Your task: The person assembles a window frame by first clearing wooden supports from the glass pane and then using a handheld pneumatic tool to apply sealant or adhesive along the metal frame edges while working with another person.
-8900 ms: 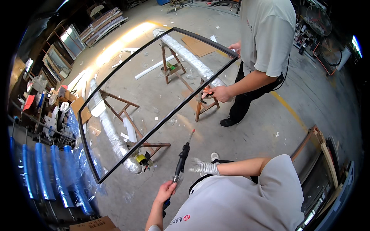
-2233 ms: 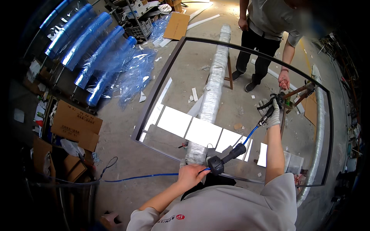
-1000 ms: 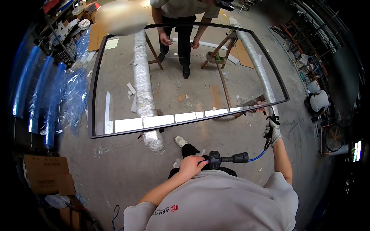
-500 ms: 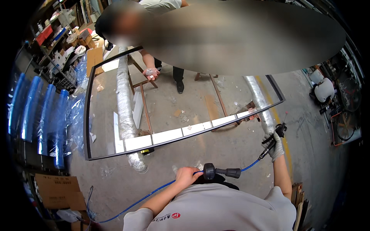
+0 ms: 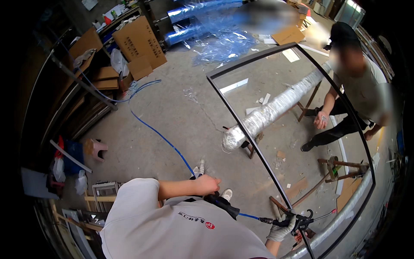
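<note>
My bare left hand (image 5: 208, 184) is in front of my waist, its fingers curled round the blue air hose (image 5: 161, 136). In my right hand (image 5: 281, 231), which wears a pale glove, is a black air blow gun (image 5: 297, 220). Its thin nozzle ends in a red tip and points right, over the near part of a large glass pane in a dark frame (image 5: 266, 165). That pane lies across silver-wrapped padded supports (image 5: 276, 110). The hose joins the gun's rear and passes a black item (image 5: 222, 205) at my waist.
Across the pane a co-worker (image 5: 360, 73) leans in, something small and clear in one hand. Brown trestle legs (image 5: 340, 168) stand beneath the glass. Blue film rolls (image 5: 194, 13), cardboard boxes (image 5: 138, 43) and a pink stool (image 5: 95, 149) are around the floor's edges. Hose loops across the floor.
My view has swung left, so the pane now appears on the right and slanted. The air blow gun has come from beside the pane to over its near frame edge.
</note>
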Motion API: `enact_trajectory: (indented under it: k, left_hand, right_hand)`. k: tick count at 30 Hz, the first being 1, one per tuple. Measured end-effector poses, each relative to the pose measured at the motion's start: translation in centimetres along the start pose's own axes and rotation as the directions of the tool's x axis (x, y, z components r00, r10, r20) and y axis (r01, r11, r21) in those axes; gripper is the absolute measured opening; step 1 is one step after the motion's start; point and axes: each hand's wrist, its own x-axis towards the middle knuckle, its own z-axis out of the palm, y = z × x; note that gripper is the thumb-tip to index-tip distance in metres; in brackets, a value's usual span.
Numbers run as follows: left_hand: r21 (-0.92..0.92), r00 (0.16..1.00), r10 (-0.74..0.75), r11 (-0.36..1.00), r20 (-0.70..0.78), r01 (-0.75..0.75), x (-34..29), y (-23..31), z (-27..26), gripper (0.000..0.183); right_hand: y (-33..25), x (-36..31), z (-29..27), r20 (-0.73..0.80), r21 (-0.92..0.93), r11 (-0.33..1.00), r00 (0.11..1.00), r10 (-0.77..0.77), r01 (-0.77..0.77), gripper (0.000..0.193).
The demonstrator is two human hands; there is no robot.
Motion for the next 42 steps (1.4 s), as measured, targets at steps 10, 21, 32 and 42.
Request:
enact_trajectory:
  k: [10,21,32,42]
  left_hand:
    - [-0.544,0.684,-0.638,0.735,-0.354,0.403,-18.5,-14.4,4.8,0.023]
    - [-0.835,0.097,-0.97,0.241,-0.222,0.495,-38.4,-29.0,6.1,0.026]
    - [-0.894,-0.1,-0.995,-0.034,-0.012,0.446,-46.5,-46.4,0.0,0.023]
    - [-0.905,-0.386,-0.914,-0.265,0.125,0.333,-56.0,-56.3,-3.7,0.028]
  right_hand:
    - [27.3,0.8,20.6,0.508,-0.741,0.671,0.677,0.533,0.028,0.043]
    - [49.7,-2.7,52.5,0.911,-0.413,0.504,0.352,0.216,0.759,0.039]
    - [73.0,-7.1,83.4,0.934,-0.292,0.762,-0.001,0.358,0.578,0.044]
    - [88.5,-24.1,112.3,0.921,0.126,0.939,-0.39,0.01,0.321,0.045]
